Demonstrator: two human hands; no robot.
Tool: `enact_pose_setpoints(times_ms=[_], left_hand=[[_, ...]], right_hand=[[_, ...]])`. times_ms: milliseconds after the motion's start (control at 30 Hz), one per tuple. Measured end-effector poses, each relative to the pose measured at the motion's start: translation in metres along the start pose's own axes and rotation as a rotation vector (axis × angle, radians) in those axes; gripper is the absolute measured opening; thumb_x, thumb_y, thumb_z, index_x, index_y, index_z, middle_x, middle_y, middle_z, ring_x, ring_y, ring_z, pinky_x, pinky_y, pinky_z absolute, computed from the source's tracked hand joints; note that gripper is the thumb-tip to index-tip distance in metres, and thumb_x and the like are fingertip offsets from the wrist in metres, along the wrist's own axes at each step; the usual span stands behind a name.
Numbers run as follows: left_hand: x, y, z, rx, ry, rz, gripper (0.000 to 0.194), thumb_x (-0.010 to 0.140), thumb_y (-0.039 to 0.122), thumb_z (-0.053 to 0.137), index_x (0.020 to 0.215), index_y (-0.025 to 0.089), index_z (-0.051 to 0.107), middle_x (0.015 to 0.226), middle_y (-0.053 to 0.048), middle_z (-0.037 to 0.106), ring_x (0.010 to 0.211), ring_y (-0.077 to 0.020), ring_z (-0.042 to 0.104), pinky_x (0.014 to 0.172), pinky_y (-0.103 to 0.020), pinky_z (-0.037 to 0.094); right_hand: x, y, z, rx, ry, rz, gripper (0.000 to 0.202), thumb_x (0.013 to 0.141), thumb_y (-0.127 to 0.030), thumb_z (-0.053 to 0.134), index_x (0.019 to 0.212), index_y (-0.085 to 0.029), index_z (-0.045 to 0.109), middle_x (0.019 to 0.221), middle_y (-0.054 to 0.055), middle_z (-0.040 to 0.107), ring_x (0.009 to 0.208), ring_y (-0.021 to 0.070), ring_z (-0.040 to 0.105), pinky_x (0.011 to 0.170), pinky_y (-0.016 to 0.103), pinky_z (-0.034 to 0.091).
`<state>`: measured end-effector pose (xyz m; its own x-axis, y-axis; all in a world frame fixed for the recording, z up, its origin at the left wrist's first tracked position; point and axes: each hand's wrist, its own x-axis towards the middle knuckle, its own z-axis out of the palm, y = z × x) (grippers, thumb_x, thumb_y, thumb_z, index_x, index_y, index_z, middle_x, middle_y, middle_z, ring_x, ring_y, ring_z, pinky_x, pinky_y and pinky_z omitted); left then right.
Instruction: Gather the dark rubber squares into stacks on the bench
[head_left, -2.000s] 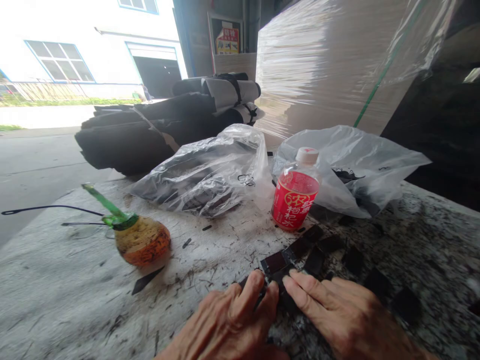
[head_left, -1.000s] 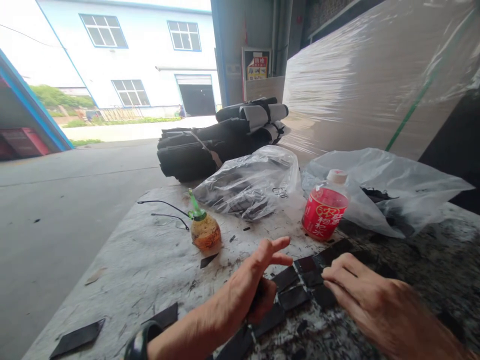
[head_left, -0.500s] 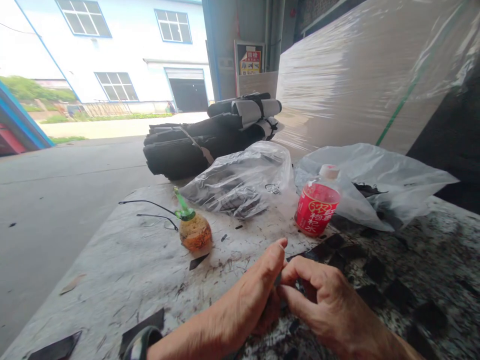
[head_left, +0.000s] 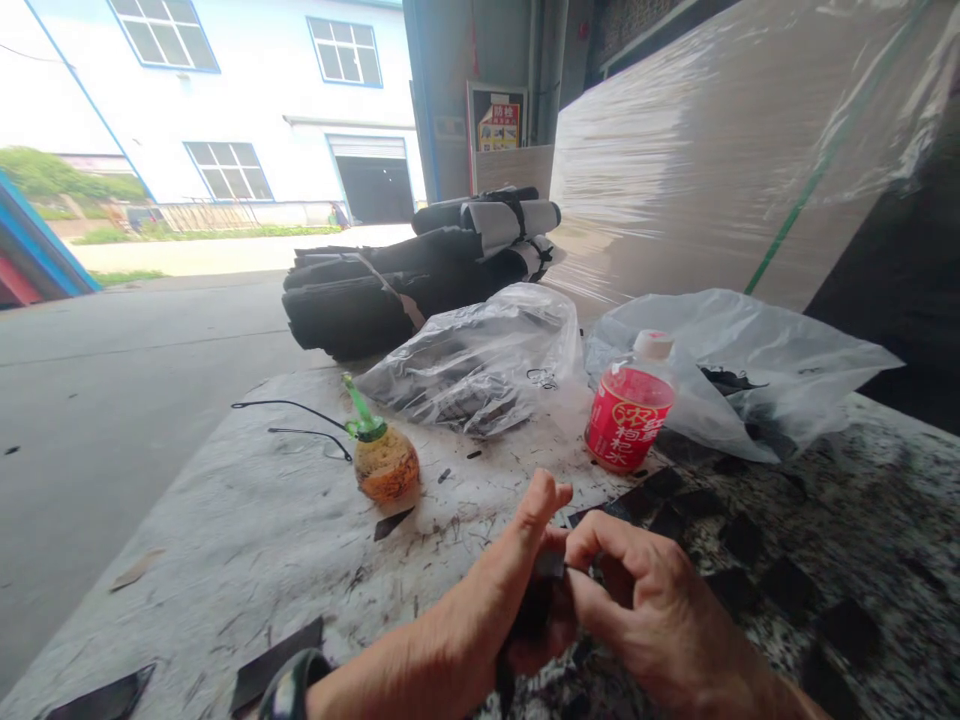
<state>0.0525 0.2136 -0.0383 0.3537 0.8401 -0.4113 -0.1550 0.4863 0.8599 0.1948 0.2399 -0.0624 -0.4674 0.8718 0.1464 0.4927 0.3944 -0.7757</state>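
Observation:
My left hand [head_left: 517, 575] is low in the middle of the head view, its thumb raised and its fingers curled under a small dark flat piece [head_left: 536, 605]. That piece rests against the palm; its material is hard to tell. My right hand [head_left: 649, 600] is closed beside it, thumb and forefinger pinching the piece's edge. On the table to the right of my hands lie several black square pieces [head_left: 787, 590]. A bottle with a red label [head_left: 628, 415] stands just beyond my hands.
A round orange-brown object with a green top [head_left: 386, 465] sits left of centre beside thin black-armed glasses [head_left: 311, 430]. Behind are clear plastic bags [head_left: 495, 350], strapped black rolls [head_left: 360, 305] and a film-wrapped stack [head_left: 675, 180]. Black scraps [head_left: 277, 660] lie at front left.
My left thumb has lifted away from the fingers, and the dark piece in the palm now shows. My right hand keeps its pinch at almost the same place. The view has shifted slightly.

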Motion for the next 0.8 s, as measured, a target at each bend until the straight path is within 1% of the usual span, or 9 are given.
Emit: enact_pose_setpoints(times_ms=[67, 133, 233, 333, 400, 467, 600, 700, 800], left_hand=[[-0.001, 0.000, -0.002, -0.013, -0.002, -0.033, 0.075, 0.076, 0.076, 0.025, 0.126, 0.020, 0.035, 0.054, 0.006, 0.039, 0.043, -0.0078, 0.023, 0.040, -0.021, 0.012], [-0.002, 0.000, -0.003, 0.125, 0.010, -0.012, 0.060, 0.081, 0.069, 0.031, 0.113, 0.020, 0.045, 0.052, 0.007, 0.037, 0.043, -0.0076, 0.025, 0.040, -0.021, 0.014], [-0.001, -0.003, -0.008, 0.328, 0.014, 0.071, 0.033, 0.084, 0.053, 0.044, 0.082, 0.020, 0.050, 0.049, 0.008, 0.028, 0.042, -0.0070, 0.023, 0.040, -0.022, 0.015], [0.004, -0.011, -0.012, 0.380, 0.001, 0.124, 0.027, 0.082, 0.039, 0.050, 0.066, 0.018, 0.047, 0.053, 0.007, 0.030, 0.047, -0.0070, 0.022, 0.043, -0.024, 0.016], [0.008, -0.016, -0.014, 0.425, -0.007, 0.143, 0.025, 0.083, 0.032, 0.049, 0.063, 0.016, 0.048, 0.053, 0.007, 0.032, 0.049, -0.0076, 0.024, 0.045, -0.025, 0.016], [0.012, -0.019, -0.013, 0.461, -0.014, 0.144, 0.024, 0.083, 0.029, 0.047, 0.062, 0.016, 0.049, 0.052, 0.007, 0.033, 0.049, -0.0076, 0.025, 0.045, -0.025, 0.016], [0.019, -0.023, -0.014, 0.489, -0.009, 0.121, 0.025, 0.083, 0.034, 0.048, 0.067, 0.015, 0.054, 0.053, 0.006, 0.036, 0.049, -0.0079, 0.026, 0.046, -0.025, 0.017], [0.022, -0.023, -0.015, 0.514, -0.017, 0.096, 0.023, 0.081, 0.033, 0.047, 0.070, 0.014, 0.057, 0.055, 0.006, 0.038, 0.050, -0.0085, 0.027, 0.047, -0.026, 0.018], [0.017, -0.014, -0.013, 0.575, -0.003, 0.074, 0.024, 0.081, 0.031, 0.045, 0.068, 0.015, 0.056, 0.055, 0.005, 0.038, 0.051, -0.0092, 0.028, 0.048, -0.026, 0.019]], right_hand=[[0.000, 0.004, -0.004, 0.008, 0.014, 0.052, 0.012, 0.070, -0.017, 0.049, 0.060, -0.021, 0.043, 0.051, -0.007, 0.042, 0.045, 0.0082, 0.039, 0.043, 0.019, 0.029], [-0.001, 0.007, -0.008, 0.059, 0.022, 0.112, 0.013, 0.072, -0.023, 0.050, 0.061, -0.021, 0.044, 0.050, -0.008, 0.038, 0.045, 0.0081, 0.035, 0.042, 0.020, 0.027], [-0.004, 0.011, -0.014, 0.154, 0.003, 0.184, 0.017, 0.075, -0.029, 0.050, 0.062, -0.021, 0.043, 0.051, -0.008, 0.038, 0.047, 0.0081, 0.034, 0.044, 0.020, 0.028], [-0.007, 0.016, -0.019, 0.186, -0.071, 0.246, 0.015, 0.075, -0.030, 0.054, 0.067, -0.020, 0.047, 0.055, -0.007, 0.044, 0.049, 0.0083, 0.038, 0.045, 0.020, 0.029], [-0.009, 0.017, -0.022, 0.203, -0.081, 0.262, 0.013, 0.074, -0.031, 0.059, 0.078, -0.019, 0.054, 0.067, -0.005, 0.054, 0.055, 0.0095, 0.045, 0.050, 0.020, 0.034], [-0.008, 0.018, -0.026, 0.248, -0.093, 0.248, 0.013, 0.074, -0.029, 0.060, 0.082, -0.019, 0.058, 0.073, -0.003, 0.057, 0.062, 0.0112, 0.050, 0.056, 0.021, 0.039], [-0.005, 0.019, -0.033, 0.358, -0.151, 0.273, 0.009, 0.077, -0.024, 0.055, 0.071, -0.018, 0.058, 0.060, -0.005, 0.054, 0.060, 0.0107, 0.051, 0.057, 0.021, 0.040], [-0.003, 0.026, -0.037, 0.388, -0.134, 0.287, 0.009, 0.077, -0.026, 0.058, 0.073, -0.018, 0.060, 0.064, -0.005, 0.055, 0.060, 0.0104, 0.050, 0.058, 0.021, 0.039], [-0.003, 0.034, -0.041, 0.342, -0.122, 0.285, 0.012, 0.077, -0.028, 0.059, 0.072, -0.017, 0.061, 0.065, -0.004, 0.055, 0.062, 0.0107, 0.048, 0.058, 0.022, 0.038]])
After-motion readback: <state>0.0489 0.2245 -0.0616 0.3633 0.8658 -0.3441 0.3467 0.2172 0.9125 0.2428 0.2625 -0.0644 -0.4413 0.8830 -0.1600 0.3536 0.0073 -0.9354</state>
